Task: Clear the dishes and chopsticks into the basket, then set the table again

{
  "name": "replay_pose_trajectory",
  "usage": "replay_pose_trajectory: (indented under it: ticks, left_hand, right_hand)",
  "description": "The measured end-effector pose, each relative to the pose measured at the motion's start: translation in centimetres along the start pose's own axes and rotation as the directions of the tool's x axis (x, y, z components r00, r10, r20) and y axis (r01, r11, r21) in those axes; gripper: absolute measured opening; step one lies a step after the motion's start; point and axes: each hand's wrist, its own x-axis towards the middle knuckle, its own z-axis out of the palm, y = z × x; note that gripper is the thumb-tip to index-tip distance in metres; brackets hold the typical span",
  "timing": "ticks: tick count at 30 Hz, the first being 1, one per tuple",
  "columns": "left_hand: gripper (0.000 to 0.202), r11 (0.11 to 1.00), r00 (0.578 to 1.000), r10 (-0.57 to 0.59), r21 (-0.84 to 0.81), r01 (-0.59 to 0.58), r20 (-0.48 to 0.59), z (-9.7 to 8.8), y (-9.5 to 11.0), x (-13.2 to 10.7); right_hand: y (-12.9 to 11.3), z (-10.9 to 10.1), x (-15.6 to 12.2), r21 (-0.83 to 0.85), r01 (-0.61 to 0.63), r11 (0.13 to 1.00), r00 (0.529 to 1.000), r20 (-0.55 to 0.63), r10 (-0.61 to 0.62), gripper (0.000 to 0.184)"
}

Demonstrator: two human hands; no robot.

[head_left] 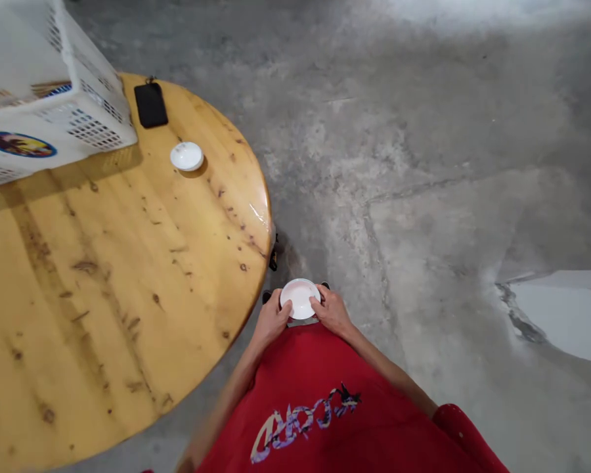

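A small white bowl [300,297] is held level in front of my red shirt, off the table's right edge. My left hand [274,315] grips its left rim, with the thumb over the inside. On the opposite rim my right hand [332,309] is closed the same way, its thumb also inside. The bowl's inside looks bare. Fingers under the bowl are mostly hidden. Another white bowl [187,156] sits on the round wooden table [128,282], out of reach of both hands.
At the table's far left stands a white plastic basket [98,118] with a round sticker and some thin sticks inside. Beside it lies a black phone-like pouch [150,105]. Grey concrete floor [423,164] spreads to the right, with a white block [566,315] at the right edge.
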Motion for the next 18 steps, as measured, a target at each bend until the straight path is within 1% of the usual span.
replay_pose_trajectory:
  ticks: [2, 4, 6, 8, 10, 12, 15, 18]
  left_hand:
    - [0.023, 0.995, 0.999, 0.022, 0.093, -0.027, 0.047, 3.0, 2.1, 0.5]
    - [0.021, 0.984, 0.994, 0.054, 0.166, -0.070, 0.099, 5.2, 4.3, 1.1]
    - [0.019, 0.972, 0.987, 0.071, 0.212, -0.101, 0.142, 6.7, 6.4, 1.6]
    - [0.016, 0.965, 0.987, 0.076, 0.241, -0.109, 0.141, 7.3, 8.2, 2.2]
    - [0.015, 0.967, 0.991, 0.078, 0.236, -0.101, 0.106, 7.2, 9.3, 2.9]
    - [0.014, 0.975, 0.996, 0.069, 0.208, -0.079, 0.053, 6.5, 10.0, 3.8]
    - [0.012, 0.984, 0.999, 0.037, 0.173, -0.030, -0.035, 4.9, 10.6, 5.6]
    - [0.012, 0.992, 0.992, 0.020, 0.124, -0.004, -0.123, 3.0, 10.9, 8.1]
  right_hand:
    - [2.1, -3.4, -0.9, -0.001, -0.029, 1.000, 0.999, -0.023, 0.029, 0.036]
    - [3.5, -6.3, -1.5, -0.005, -0.045, 0.999, 0.998, -0.053, 0.045, 0.037]
    - [4.3, -8.7, -1.7, -0.011, -0.041, 0.999, 0.996, -0.077, 0.040, 0.036]
    - [4.2, -10.3, -1.3, -0.014, -0.034, 0.999, 0.996, -0.087, 0.033, 0.036]
    - [3.6, -11.1, -0.3, -0.004, -0.029, 1.000, 0.996, -0.079, 0.028, 0.037]
    - [2.8, -11.4, 1.4, 0.016, -0.022, 1.000, 0.998, -0.051, 0.023, 0.038]
    - [1.1, -11.4, 5.0, 0.042, 0.008, 0.999, 1.000, 0.006, -0.008, 0.038]
    - [-0.9, -11.3, 9.1, 0.068, 0.040, 0.997, 0.997, 0.061, -0.044, 0.036]
